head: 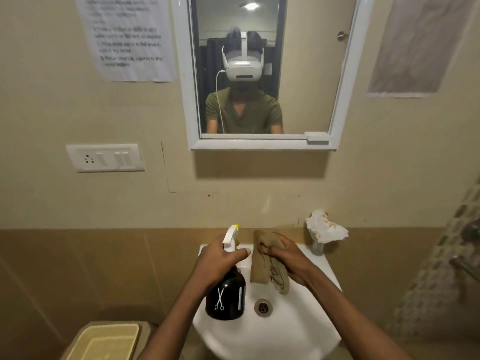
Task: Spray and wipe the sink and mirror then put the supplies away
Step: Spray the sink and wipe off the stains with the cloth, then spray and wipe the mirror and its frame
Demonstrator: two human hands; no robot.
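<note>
Left hand [220,258] grips the black spray bottle [225,297] by its neck; beside it, right hand [288,258] clutches a tan cloth [265,271] over the sink [298,315].

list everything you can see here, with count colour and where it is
mirror: 1, white frame, on the wall above the sink
paper sheets: 2, white, taped to the wall either side of the mirror
switch plate: 1, white, on the wall left of the sink
sink: 1, white, bottom centre
drain: 1, metal, in the sink basin
crumpled wrap: 1, white, on a fixture at the sink's back right
bin lid: 1, beige, bottom left
spray bottle: 1, black with white sprayer, over the sink's left side
cloth: 1, tan, over the basin
left hand: 1, gripping the spray bottle
right hand: 1, holding the cloth
</note>
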